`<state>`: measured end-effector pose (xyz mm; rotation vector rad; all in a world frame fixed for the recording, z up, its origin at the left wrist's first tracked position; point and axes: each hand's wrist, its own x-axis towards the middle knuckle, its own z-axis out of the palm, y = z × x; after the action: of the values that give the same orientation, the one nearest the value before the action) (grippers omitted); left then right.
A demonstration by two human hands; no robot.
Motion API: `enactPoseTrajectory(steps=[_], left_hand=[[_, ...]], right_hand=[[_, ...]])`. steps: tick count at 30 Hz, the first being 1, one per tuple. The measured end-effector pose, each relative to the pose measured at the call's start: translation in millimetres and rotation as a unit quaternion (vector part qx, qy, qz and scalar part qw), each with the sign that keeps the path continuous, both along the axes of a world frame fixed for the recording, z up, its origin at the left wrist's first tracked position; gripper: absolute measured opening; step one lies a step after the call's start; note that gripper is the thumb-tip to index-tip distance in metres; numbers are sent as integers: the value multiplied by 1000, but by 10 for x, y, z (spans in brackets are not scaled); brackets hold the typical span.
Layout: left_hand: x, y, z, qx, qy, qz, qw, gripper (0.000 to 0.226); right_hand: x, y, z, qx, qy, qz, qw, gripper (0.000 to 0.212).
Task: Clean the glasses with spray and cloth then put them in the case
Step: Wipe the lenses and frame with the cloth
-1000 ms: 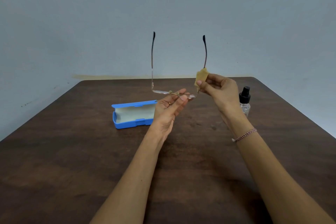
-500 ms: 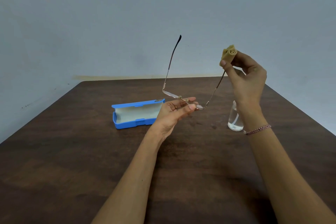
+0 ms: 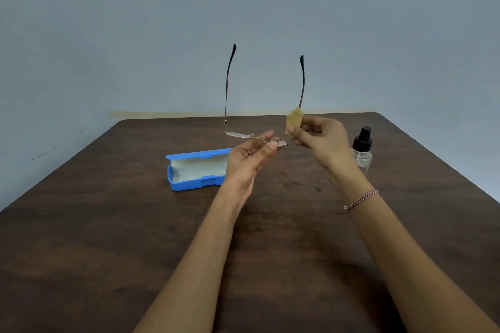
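My left hand (image 3: 250,158) pinches the thin-framed glasses (image 3: 240,134) by the front, lenses lying flat and both temple arms standing up. My right hand (image 3: 323,139) grips a small folded yellow cloth (image 3: 294,121) wrapped around the lower part of the right temple arm. The open blue case (image 3: 189,180), pale inside, lies on the table just left of my left hand. A clear spray bottle (image 3: 362,153) with a black nozzle stands upright behind my right wrist, partly hidden by it.
Everything sits on a dark brown wooden table (image 3: 108,238) whose far edge meets a pale grey wall (image 3: 162,21). My right wrist wears a thin braided bracelet (image 3: 361,199).
My right hand slid the cloth up the right temple arm to its tip, then back down near the hinge. The glasses tilted right and returned to upright.
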<state>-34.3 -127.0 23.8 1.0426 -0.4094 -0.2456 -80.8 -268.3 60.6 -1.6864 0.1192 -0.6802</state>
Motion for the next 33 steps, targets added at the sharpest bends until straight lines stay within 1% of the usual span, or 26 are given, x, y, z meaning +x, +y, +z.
enactPoseTrajectory(steps=[2, 4, 6, 11, 14, 17, 19, 21, 25, 28, 31, 33], left_hand=[[-8, -10, 8, -6, 7, -6, 1000, 19], [-8, -16, 13, -24, 24, -16, 999, 27], [9, 21, 33, -46, 32, -14, 998, 31], [65, 144, 99, -85, 31, 2, 996, 26], [57, 154, 110, -69, 30, 8, 997, 33], [63, 153, 92, -53, 27, 24, 998, 29], [72, 160, 76, -51, 27, 27, 998, 31], [81, 163, 62, -48, 29, 29, 998, 33], [69, 157, 71, -40, 24, 31, 998, 31], [65, 158, 71, -33, 28, 38, 998, 29], [55, 139, 44, -21, 10, 45, 999, 28], [48, 126, 31, -9, 0, 52, 999, 30]], right_hand=[[-2, -12, 5, 2, -11, -16, 1000, 29], [-19, -37, 22, -7, -22, -39, 999, 26], [-41, -66, 46, -15, -30, -60, 998, 23], [-100, -138, 112, -27, -41, -83, 995, 25], [-102, -139, 115, -50, -37, -104, 993, 28], [-104, -129, 115, -56, -35, -113, 991, 30], [-102, -118, 120, -54, -40, -115, 991, 27], [-101, -116, 135, -45, -53, -128, 989, 27], [-118, -134, 177, -26, -86, -167, 982, 23], [-183, -99, 245, -22, -137, -202, 970, 18], [-232, 0, 291, -7, -199, -170, 965, 15], [-210, 89, 269, -21, -189, -133, 973, 14]])
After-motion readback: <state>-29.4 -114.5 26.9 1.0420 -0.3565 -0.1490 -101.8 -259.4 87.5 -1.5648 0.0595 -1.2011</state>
